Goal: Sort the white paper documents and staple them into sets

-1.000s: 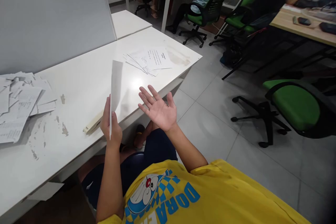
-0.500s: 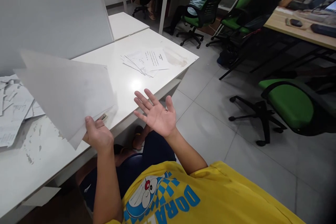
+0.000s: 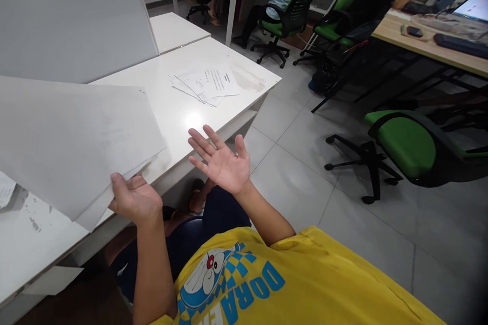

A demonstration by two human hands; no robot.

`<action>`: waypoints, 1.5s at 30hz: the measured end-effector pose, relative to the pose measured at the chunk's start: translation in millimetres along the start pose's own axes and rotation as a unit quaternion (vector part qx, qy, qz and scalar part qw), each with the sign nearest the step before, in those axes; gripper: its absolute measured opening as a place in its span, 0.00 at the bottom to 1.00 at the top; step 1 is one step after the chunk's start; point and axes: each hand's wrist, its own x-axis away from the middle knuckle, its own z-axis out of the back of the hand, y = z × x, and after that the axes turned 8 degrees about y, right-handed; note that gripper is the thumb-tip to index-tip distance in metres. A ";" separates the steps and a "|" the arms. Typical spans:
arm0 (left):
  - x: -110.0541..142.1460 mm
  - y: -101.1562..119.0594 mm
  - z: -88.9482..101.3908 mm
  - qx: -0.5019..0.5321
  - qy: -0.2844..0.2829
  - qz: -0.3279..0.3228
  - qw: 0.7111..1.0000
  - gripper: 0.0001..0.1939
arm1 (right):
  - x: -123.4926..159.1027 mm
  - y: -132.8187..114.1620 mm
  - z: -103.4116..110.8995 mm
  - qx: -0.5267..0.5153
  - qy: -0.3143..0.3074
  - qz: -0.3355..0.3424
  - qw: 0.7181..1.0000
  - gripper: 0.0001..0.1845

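Office: white desk (image 3: 183,111) w/ printed docs (image 3: 206,84); green swivel chairs (image 3: 404,147) right of desk, monitor (image 3: 473,5) beyond.

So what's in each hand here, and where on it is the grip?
The left hand pinches a few sheets of paper at their near right corner, thumb on top. The right hand is open, palm up, holding nothing.

Bright overhead light glares on the white table (image 3: 190,121); edges distorted.
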 end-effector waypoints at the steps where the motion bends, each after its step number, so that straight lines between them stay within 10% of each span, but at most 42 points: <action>1: 1.2 0.6 0.3 -0.003 -0.006 -0.011 1.000 0.08 | 0.9 0.1 -0.3 0.003 0.002 -0.001 1.000 0.44; 17: 10.9 2.4 12.8 0.004 -0.012 -0.001 1.000 0.13 | 15.0 4.6 -4.7 0.141 -0.038 0.036 0.989 0.39; 22: 8.6 3.2 0.8 0.000 0.032 0.062 0.998 0.13 | 40.6 24.8 -24.6 0.452 -0.166 0.176 0.859 0.37; 27: -10.7 19.2 -19.9 0.113 -0.046 0.198 0.973 0.12 | 64.2 103.5 -43.6 0.587 -0.187 0.247 0.748 0.43; 37: -37.7 37.5 -12.9 0.137 -0.046 0.157 0.977 0.22 | 119.9 195.9 -16.1 0.579 -0.255 0.246 0.735 0.49; 45: -35.9 36.9 -7.5 0.119 -0.077 0.112 0.984 0.23 | 127.4 172.0 -58.4 0.573 -0.130 0.290 0.756 0.59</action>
